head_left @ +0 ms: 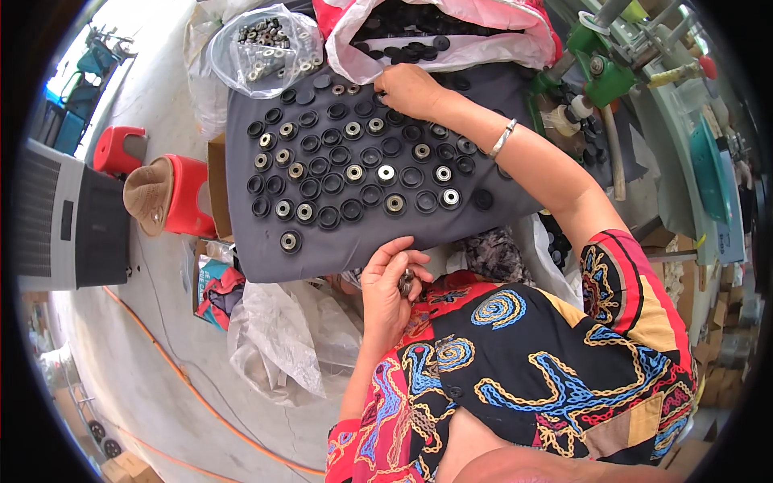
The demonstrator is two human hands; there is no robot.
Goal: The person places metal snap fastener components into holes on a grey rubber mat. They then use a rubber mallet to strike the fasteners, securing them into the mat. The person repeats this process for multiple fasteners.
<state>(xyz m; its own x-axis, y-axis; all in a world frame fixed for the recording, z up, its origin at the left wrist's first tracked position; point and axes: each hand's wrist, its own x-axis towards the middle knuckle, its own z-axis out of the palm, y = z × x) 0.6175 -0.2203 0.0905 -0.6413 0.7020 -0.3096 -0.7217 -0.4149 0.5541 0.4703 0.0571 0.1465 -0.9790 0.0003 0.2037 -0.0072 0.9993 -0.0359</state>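
My left hand is curled near the front edge of a grey cloth-covered surface, with small metal bearings in its fingers. At the far side, my right hand has its fingertips pinched down among the round pieces; what they grip is hidden. Between the hands lie many black round caps in loose rows, open side up. Several hold a shiny bearing, such as the one in the cap at the near left; others have nothing inside.
A clear plastic bag with loose bearings sits at the far left. Beyond my right hand, a red-and-white sack gapes open over more black caps. A green hand-press machine stands at the right. Red stools are on the left.
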